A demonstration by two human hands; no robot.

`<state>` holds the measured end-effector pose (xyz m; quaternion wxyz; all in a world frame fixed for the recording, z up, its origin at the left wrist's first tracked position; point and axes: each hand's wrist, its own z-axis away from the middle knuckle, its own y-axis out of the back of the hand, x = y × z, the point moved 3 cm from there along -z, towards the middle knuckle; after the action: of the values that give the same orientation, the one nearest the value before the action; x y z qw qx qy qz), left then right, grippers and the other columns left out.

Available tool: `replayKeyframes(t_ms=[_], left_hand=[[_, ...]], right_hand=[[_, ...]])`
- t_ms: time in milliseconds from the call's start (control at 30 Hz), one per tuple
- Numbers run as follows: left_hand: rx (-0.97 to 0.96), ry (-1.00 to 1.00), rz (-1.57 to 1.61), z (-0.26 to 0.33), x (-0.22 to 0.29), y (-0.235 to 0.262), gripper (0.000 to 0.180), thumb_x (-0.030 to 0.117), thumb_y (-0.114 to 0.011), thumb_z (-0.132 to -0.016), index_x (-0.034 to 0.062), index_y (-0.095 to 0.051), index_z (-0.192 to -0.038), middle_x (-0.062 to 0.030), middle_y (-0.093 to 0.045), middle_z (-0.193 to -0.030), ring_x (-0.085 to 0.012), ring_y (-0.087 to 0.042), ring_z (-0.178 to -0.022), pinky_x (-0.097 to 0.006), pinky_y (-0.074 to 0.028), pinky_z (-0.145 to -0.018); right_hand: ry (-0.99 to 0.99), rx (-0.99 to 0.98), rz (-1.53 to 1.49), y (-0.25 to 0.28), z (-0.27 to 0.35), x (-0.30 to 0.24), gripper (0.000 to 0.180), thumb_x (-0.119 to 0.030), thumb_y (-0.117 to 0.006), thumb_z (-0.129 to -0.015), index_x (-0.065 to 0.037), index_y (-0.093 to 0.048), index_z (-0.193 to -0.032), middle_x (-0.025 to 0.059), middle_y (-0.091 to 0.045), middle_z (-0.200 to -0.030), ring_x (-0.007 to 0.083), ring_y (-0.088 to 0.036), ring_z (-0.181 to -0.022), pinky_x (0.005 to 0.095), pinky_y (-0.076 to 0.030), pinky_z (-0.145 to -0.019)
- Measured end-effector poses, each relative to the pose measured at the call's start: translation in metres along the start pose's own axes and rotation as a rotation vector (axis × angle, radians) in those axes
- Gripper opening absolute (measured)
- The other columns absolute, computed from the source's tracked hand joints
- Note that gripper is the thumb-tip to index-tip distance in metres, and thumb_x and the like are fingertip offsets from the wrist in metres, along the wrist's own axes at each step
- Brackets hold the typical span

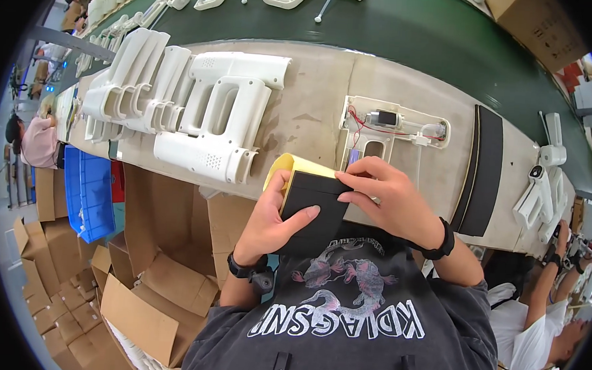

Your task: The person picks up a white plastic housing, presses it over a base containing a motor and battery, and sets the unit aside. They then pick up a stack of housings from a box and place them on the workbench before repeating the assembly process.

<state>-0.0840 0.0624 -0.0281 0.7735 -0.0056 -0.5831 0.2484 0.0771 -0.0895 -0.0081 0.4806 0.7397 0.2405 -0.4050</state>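
I see both hands, left hand (267, 224) and right hand (386, 196), grasping a black foam sheet (315, 209) with yellow backing (290, 164). Beyond lies a beige desk (313, 112) with white plastic housings (206, 106), beside a green conveyor belt (418, 30); cardboard boxes (150, 291) crowd the floor.

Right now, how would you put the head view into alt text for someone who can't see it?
A person's left hand and right hand hold a black sheet with curled yellow backing over a workbench holding white plastic shells.

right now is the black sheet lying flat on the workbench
No, both hands, left hand and right hand, hold the black sheet with its yellow backing up off the workbench.
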Motion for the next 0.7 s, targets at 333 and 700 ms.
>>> replayKeyframes(t_ms=[333,700], left_hand=[[-0.062,-0.062,-0.151,0.014,0.014,0.008,0.046,-0.002,-0.071,-0.093,0.0011,-0.044,-0.129,-0.0094,-0.063,-0.123,-0.0128,-0.059,-0.116,-0.03,-0.048,-0.1],[0.424,-0.382,-0.394,-0.043,0.064,-0.003,0.078,0.004,-0.081,-0.086,-0.0013,-0.039,-0.151,-0.0204,-0.062,-0.134,-0.0266,-0.065,-0.12,-0.036,-0.054,-0.101]], right_hand=[[-0.041,-0.15,-0.345,0.018,-0.006,0.009,0.034,0.004,-0.073,-0.087,-0.003,-0.074,-0.12,0.0093,-0.069,-0.106,0.023,-0.067,-0.091,0.0327,-0.054,-0.082],[0.058,-0.068,0.18,0.006,0.0,0.047,0.047,0.012,-0.068,-0.083,-0.004,-0.065,-0.127,0.0117,-0.059,-0.124,0.0287,-0.063,-0.108,0.0361,-0.054,-0.091]])
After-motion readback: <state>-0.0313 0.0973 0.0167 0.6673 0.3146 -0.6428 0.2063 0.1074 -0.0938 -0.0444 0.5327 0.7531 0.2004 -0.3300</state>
